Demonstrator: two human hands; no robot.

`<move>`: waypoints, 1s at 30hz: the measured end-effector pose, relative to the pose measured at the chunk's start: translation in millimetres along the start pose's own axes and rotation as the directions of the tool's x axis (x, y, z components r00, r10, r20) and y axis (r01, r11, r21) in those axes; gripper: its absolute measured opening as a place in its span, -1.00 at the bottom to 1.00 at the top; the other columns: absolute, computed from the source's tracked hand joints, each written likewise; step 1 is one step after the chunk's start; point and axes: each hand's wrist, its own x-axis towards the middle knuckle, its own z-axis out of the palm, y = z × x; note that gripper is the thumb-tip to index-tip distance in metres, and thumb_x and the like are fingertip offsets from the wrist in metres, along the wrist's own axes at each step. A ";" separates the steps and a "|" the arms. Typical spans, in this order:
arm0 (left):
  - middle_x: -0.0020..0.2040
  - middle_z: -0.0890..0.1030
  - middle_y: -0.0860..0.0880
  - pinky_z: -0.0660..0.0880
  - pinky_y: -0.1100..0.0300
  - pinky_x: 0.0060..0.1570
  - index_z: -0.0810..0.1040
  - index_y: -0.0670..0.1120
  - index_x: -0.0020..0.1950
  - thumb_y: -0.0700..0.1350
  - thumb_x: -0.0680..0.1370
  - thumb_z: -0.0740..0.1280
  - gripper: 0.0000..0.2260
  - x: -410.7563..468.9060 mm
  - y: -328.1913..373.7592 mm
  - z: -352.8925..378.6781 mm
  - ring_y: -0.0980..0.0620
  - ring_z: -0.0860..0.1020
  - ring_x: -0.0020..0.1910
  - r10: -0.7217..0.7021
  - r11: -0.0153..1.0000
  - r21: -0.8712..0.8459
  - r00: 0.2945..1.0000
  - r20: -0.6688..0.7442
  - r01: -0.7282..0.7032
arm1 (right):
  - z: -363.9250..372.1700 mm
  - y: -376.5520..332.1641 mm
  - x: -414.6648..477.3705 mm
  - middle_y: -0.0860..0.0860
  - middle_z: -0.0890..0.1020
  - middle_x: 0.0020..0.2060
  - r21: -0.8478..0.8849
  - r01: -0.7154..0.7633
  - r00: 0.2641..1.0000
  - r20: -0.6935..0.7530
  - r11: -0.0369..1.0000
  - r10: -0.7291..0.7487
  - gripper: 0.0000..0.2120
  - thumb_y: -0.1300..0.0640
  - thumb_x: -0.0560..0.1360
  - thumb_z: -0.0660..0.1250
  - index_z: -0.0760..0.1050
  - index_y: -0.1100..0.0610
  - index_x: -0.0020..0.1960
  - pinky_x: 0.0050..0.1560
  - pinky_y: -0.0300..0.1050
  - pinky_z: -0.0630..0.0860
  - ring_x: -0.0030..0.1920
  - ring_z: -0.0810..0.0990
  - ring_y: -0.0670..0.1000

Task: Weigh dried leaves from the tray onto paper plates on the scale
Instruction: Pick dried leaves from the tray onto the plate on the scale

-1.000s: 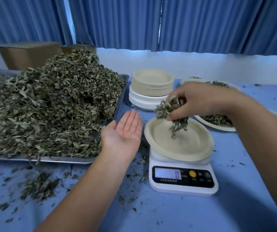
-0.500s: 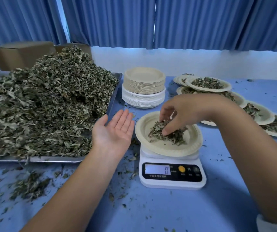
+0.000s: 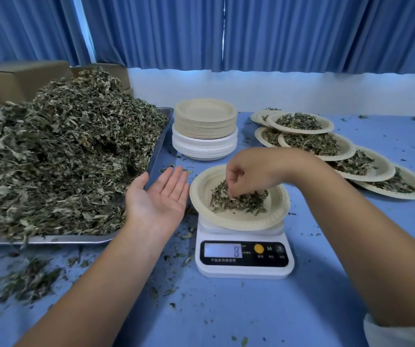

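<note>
Your right hand (image 3: pixel 249 171) is in the dried leaves (image 3: pixel 241 201) on the weighing plate; your left hand (image 3: pixel 158 196) hovers open beside it.

The paper plate (image 3: pixel 274 216) overhangs the scale (image 3: pixel 244 269) on all sides. The tray (image 3: pixel 161 136) edge is close on your left, the plate stack (image 3: pixel 205 128) just behind, and overlapping filled plates (image 3: pixel 366 169) near on the right. The widest bare table (image 3: pixel 251 309) lies toward you. Your right fingers curl downward and pinch the small pile. Your left palm faces up with its fingers straight, between the tray corner and the plate rim.
</note>
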 end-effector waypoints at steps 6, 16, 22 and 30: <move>0.15 0.61 -0.20 0.46 0.01 0.21 0.50 -0.26 0.22 0.08 0.63 0.08 -0.55 0.1 -0.2 -0.8 -0.13 0.57 0.15 0.007 1.000 0.024 1.000 -0.016 -0.007 | -6.6 3.2 -3.0 -0.05 0.48 -0.35 0.043 0.016 0.987 -0.160 0.999 -0.009 -0.73 -0.05 0.49 0.35 0.53 0.17 -0.17 -0.30 -0.22 0.34 -0.33 0.42 -0.06; 0.13 0.61 -0.23 0.45 0.00 0.23 0.51 -0.28 0.18 0.11 0.63 0.03 -0.49 -2.4 -4.1 0.5 -0.15 0.57 0.12 0.025 1.000 -0.007 0.999 -0.042 -0.025 | -5.0 3.1 -1.7 -0.08 0.57 -0.38 0.186 0.049 0.958 -0.286 0.981 0.006 -0.79 0.05 0.51 0.32 0.58 0.19 -0.15 -0.35 -0.29 0.36 -0.38 0.47 -0.16; 0.09 0.62 -0.24 0.43 0.00 0.27 0.53 -0.29 0.14 0.16 0.63 -0.03 -0.42 -2.5 -3.7 0.4 -0.15 0.57 0.14 0.024 0.998 -0.052 0.998 -0.050 -0.027 | -0.9 -1.1 0.3 0.00 0.55 -0.38 0.287 0.120 0.906 -0.422 0.950 0.014 -0.79 0.09 0.50 0.33 0.56 0.25 -0.15 -0.31 -0.22 0.41 -0.38 0.45 -0.10; 0.15 0.59 -0.23 0.41 0.01 0.21 0.51 -0.29 0.18 0.16 0.64 -0.10 -0.40 -3.3 -3.4 3.7 -0.15 0.52 0.23 -0.003 0.996 -0.095 0.998 -0.061 -0.003 | 6.3 -46.8 35.0 -0.13 0.60 -0.34 0.190 0.241 0.832 -0.546 0.952 -0.102 -0.91 0.18 0.45 0.36 0.63 0.13 -0.18 -0.26 -0.36 0.41 -0.30 0.52 -0.16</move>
